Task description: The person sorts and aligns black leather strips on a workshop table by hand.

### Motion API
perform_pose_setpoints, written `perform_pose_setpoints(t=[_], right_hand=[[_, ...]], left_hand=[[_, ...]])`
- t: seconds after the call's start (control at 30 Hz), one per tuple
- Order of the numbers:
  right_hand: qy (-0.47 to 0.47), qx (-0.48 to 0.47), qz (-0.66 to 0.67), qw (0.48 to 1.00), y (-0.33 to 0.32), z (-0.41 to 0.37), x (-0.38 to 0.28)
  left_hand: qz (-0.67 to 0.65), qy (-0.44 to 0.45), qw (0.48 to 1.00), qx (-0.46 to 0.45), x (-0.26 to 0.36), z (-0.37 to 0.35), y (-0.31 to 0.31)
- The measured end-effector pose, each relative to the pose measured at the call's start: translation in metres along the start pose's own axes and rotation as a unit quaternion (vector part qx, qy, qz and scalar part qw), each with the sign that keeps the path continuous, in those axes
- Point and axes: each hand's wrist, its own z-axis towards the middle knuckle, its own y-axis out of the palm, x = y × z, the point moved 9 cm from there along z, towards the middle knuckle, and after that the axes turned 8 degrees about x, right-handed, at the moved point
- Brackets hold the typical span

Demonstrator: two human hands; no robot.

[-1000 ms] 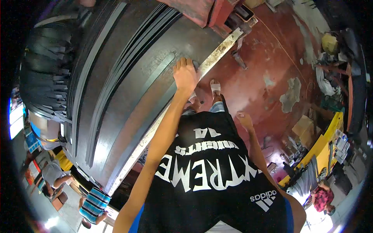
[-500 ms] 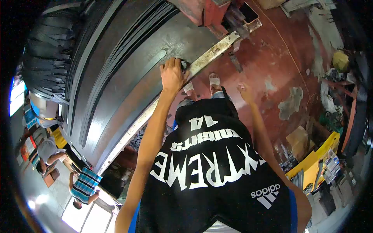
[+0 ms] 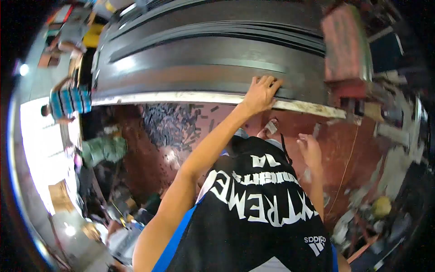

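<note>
My left hand [image 3: 260,94] rests on the front of a large dark table [image 3: 181,79], at its worn pale metal edge [image 3: 158,97]. Its fingers lie spread over the black sheet material [image 3: 217,50] stacked in long layers on the table; whether a small object is under the palm is hidden. My right hand [image 3: 310,149] hangs free over the red floor with loosely curled fingers and nothing in it. My black printed shirt fills the bottom of the view, my feet showing just above it.
A red machine [image 3: 346,50] stands on the table's right end. Small black offcuts [image 3: 174,124] lie scattered on the red floor [image 3: 362,136] under the table edge. A person in a striped shirt [image 3: 68,102] stands at far left; clutter and a yellow object [image 3: 382,207] are at lower right.
The view has swung sharply, so the table now runs across the top. My left hand stays at the table edge with fingers now spread flat; my right hand still hangs free.
</note>
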Motion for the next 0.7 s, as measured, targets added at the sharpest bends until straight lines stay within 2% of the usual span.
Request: perform_pose_setpoints(t=[0.1,0.13,0.2,0.23,0.3,0.33,0.47,0.53,0.57,0.6,0.7], right_hand=[[-0.115,0.027,0.06,0.991,-0.027,0.046,-0.122],[-0.133,0.022,0.059,0.989,-0.017,0.059,-0.146],[-0.247,0.053,0.04,0.967,-0.002,0.08,-0.206],[-0.265,0.049,0.036,0.962,0.01,0.094,-0.228],[-0.326,0.045,-0.092,0.94,0.046,0.114,-0.268],[-0.342,0.045,-0.097,0.934,0.06,0.12,-0.283],[-0.347,-0.014,-0.196,0.917,0.114,0.144,-0.326],[-0.266,-0.051,-0.269,0.924,0.131,0.155,-0.323],[-0.276,-0.058,-0.282,0.917,0.135,0.155,-0.326],[-0.25,-0.056,-0.28,0.925,0.134,0.16,-0.324],[-0.195,-0.051,-0.27,0.942,0.131,0.165,-0.329]], left_hand=[[-0.02,-0.074,0.995,0.072,-0.045,-0.051,-0.049],[-0.01,-0.084,0.993,0.085,-0.058,-0.07,-0.063],[-0.011,-0.145,0.981,0.128,-0.096,-0.114,-0.094],[-0.005,-0.153,0.978,0.144,-0.112,-0.134,-0.107],[0.001,-0.223,0.967,0.126,-0.15,-0.176,-0.125],[0.004,-0.229,0.963,0.142,-0.163,-0.195,-0.138],[-0.019,-0.284,0.939,0.193,-0.218,-0.287,-0.185],[-0.049,-0.332,0.921,0.198,-0.238,-0.336,-0.204],[-0.032,-0.369,0.909,0.189,-0.254,-0.367,-0.203],[-0.027,-0.385,0.898,0.214,-0.259,-0.389,-0.216],[-0.038,-0.442,0.873,0.204,-0.283,-0.461,-0.226]])
